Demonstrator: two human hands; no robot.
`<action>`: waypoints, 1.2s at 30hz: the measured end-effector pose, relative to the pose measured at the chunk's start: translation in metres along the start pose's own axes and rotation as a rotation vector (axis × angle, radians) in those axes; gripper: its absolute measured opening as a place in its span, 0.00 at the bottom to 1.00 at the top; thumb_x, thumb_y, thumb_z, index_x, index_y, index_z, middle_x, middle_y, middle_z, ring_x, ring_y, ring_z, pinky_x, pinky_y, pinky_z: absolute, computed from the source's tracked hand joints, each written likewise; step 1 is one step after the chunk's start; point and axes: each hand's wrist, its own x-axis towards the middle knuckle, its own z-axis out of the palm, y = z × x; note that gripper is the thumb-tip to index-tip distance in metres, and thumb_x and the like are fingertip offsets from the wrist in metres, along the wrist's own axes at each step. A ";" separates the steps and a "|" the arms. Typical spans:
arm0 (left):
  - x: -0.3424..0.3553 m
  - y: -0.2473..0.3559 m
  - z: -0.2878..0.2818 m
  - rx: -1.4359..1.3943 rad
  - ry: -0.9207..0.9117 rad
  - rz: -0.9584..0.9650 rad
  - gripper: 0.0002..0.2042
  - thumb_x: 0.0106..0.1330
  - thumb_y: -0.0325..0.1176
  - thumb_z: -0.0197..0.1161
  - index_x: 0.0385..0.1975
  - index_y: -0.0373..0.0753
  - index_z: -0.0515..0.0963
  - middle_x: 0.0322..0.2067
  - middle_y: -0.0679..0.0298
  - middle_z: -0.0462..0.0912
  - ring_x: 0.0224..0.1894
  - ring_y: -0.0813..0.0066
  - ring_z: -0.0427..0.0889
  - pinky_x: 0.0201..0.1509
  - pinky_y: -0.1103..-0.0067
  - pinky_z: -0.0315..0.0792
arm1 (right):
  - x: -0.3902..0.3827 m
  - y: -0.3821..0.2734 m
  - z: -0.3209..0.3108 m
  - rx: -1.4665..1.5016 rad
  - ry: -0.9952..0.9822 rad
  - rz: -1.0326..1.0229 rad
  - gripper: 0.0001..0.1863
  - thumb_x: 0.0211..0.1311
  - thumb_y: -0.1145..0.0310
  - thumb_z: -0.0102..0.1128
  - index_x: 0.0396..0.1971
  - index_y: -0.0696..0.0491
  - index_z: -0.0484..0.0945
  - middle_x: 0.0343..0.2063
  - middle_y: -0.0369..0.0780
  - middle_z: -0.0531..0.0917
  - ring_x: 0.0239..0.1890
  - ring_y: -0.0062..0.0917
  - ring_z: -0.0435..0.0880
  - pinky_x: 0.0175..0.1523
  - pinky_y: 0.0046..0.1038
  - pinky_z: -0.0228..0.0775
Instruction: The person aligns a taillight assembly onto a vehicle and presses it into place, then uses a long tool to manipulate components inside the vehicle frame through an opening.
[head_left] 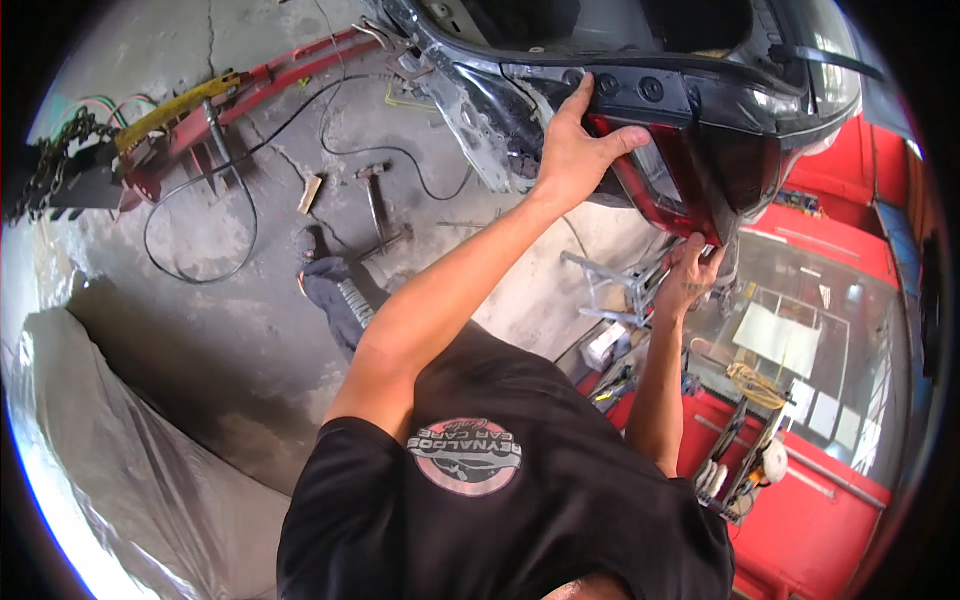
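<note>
A red tail light with a clear middle band sits at the rear corner of a dark car body. My left hand is open against its left side, the thumb stretched across the lens edge and the index finger on the dark panel above. The other left fingers are partly hidden. At the light's lower tip, my right hand grips it with bent fingertips. Round bolt holes or plugs show in the panel above the light. Whether the light is fastened cannot be seen.
Bare, scraped metal edges the car to the left. A hammer, a black hose and a red beam with a yellow bar lie on the concrete. A tool-laden red rack stands right; a grey cover hangs left.
</note>
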 end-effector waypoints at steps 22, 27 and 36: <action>0.003 -0.005 0.003 0.252 0.053 0.114 0.50 0.54 0.47 0.80 0.69 0.20 0.59 0.59 0.42 0.78 0.62 0.63 0.77 0.67 0.73 0.69 | 0.000 -0.012 0.008 -0.001 0.089 0.001 0.49 0.70 0.59 0.65 0.78 0.58 0.41 0.16 0.28 0.66 0.17 0.12 0.62 0.20 0.19 0.53; -0.006 0.017 0.005 0.086 0.007 0.044 0.48 0.56 0.43 0.79 0.70 0.23 0.59 0.63 0.43 0.73 0.65 0.58 0.73 0.70 0.69 0.66 | 0.001 -0.002 -0.001 0.024 0.084 0.010 0.39 0.73 0.61 0.62 0.76 0.53 0.54 0.17 0.30 0.67 0.18 0.13 0.65 0.21 0.20 0.58; -0.007 0.047 0.003 0.656 0.046 0.187 0.48 0.53 0.43 0.80 0.70 0.28 0.59 0.64 0.42 0.68 0.67 0.52 0.68 0.70 0.66 0.63 | 0.005 -0.003 0.004 0.135 0.119 0.023 0.44 0.70 0.62 0.65 0.77 0.54 0.48 0.16 0.28 0.65 0.17 0.11 0.61 0.21 0.19 0.53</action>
